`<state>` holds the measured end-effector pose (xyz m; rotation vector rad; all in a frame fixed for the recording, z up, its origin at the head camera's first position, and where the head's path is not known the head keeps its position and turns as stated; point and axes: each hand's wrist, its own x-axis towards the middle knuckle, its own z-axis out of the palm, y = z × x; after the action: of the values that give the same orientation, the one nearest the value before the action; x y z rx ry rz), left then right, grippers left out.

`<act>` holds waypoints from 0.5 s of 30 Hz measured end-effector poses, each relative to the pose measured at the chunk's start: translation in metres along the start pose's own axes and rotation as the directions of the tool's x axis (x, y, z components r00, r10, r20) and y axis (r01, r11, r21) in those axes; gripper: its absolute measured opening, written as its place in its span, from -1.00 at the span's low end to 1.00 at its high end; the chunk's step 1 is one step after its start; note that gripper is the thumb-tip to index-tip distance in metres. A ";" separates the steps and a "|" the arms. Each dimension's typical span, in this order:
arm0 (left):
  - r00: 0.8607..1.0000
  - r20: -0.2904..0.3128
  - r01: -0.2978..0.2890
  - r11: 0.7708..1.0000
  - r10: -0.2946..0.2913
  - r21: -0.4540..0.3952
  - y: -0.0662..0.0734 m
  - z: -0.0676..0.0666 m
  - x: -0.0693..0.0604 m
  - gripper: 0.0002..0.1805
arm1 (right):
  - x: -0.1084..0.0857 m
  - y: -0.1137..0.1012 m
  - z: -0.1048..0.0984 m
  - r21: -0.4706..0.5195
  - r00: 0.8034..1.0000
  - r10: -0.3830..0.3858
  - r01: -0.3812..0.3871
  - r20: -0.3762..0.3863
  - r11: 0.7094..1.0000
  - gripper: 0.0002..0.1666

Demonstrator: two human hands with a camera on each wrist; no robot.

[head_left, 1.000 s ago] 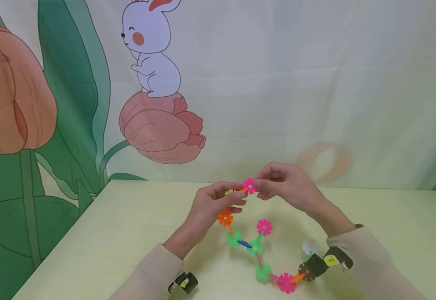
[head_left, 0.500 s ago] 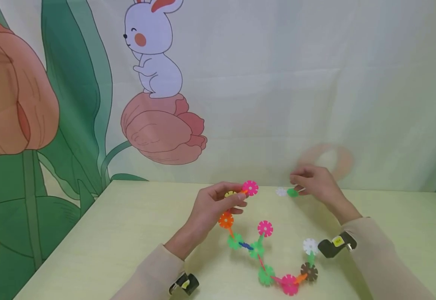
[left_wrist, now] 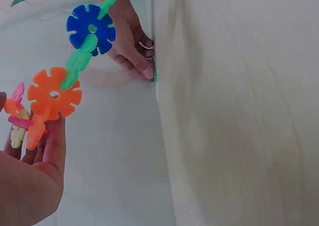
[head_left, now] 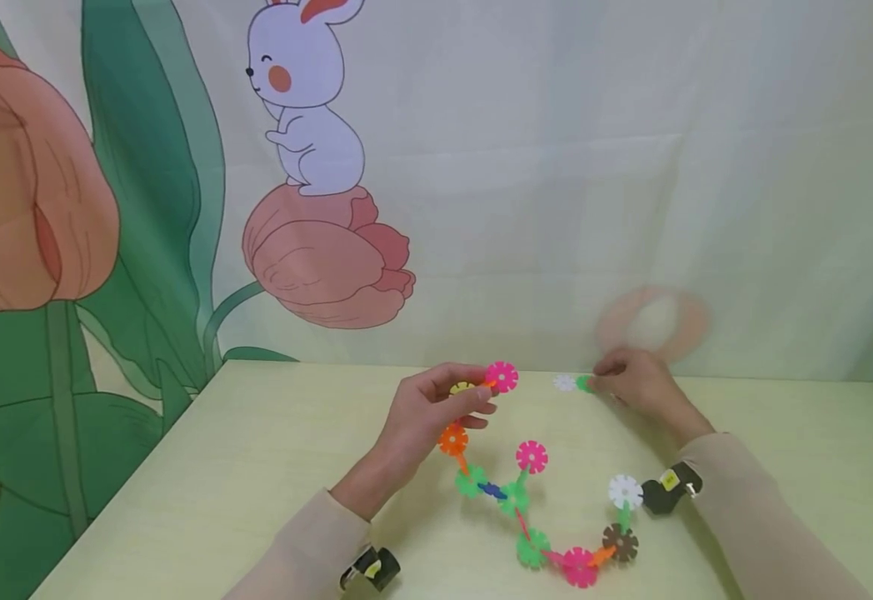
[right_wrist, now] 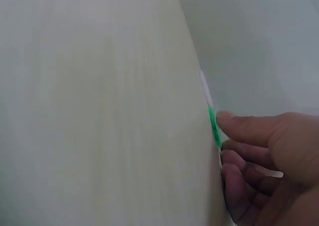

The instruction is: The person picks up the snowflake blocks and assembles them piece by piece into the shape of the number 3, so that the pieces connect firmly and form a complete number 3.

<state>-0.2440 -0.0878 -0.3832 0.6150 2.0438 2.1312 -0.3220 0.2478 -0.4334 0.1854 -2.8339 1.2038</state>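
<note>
My left hand (head_left: 425, 429) pinches a chain of plastic snowflake discs near its upper end, beside a yellow disc (head_left: 461, 389) and under a pink disc (head_left: 501, 377). From there the chain hangs through an orange disc (head_left: 452, 439), green ones and a blue disc (left_wrist: 91, 29) to a brown disc (head_left: 620, 543) and a white disc (head_left: 626, 492). At the table's back edge my right hand (head_left: 642, 387) has its thumb and finger at a loose green disc (right_wrist: 215, 126), partly covering it. A loose white disc (head_left: 565, 382) lies flat just left of that one.
The pale wooden table (head_left: 256, 483) meets a hanging cloth backdrop (head_left: 519, 208) printed with a rabbit and tulips. Black wrist cameras sit at both cuffs; the right camera (head_left: 665, 493) is close to the chain's white disc.
My right hand left the chain's upper pink disc and moved right, then settled onto the loose green disc at the back edge. My left hand keeps its grip, nearly still.
</note>
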 end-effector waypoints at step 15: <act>1.000 0.003 -0.006 1.000 0.006 0.004 0.002 0.001 -0.001 -0.68 | -0.010 -0.019 -0.006 0.073 0.987 0.010 -0.022 0.159 0.997 -0.67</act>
<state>-0.2425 -0.0876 -0.3816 0.6255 2.0472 2.1292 -0.3095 0.2402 -0.4167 0.2743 -2.9304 1.3576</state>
